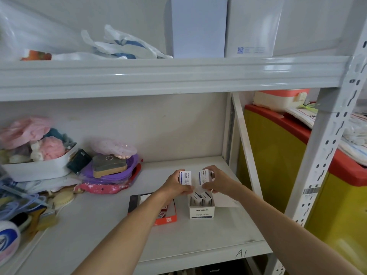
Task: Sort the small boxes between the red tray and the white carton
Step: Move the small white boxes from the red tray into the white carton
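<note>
A white metal storage shelf point(198, 241) in a cluttered storeroom, plastic bags on the tier above and a yellow bin with a red lid point(278, 155) to the right, serves as the work surface. A person reaches both bare arms in over the near edge. The left hand point(175, 185) pinches one small white paper-clip box point(185, 177) upright between thumb and fingers; the right hand point(215, 182) pinches a second small box point(205, 176) the same way, the two held side by side, apart by a narrow gap, just above and beyond the white carton point(202, 212) marked "PAPER CLIPS". More small boxes point(200, 198) stand packed on end inside that carton. The red tray point(168, 218) lies just left of it, partly hidden by the left forearm, with a few red-printed boxes showing inside. A purple basin point(119, 173) and a white basket of soft items point(39, 167) crowd the far left of the shelf. Judged from the matching white print, both lifted boxes belong with the carton's stock; to place them cleanly, each should be kept upright, lined up with the open slots and lowered one at a time so the neighbouring boxes are not tipped
</note>
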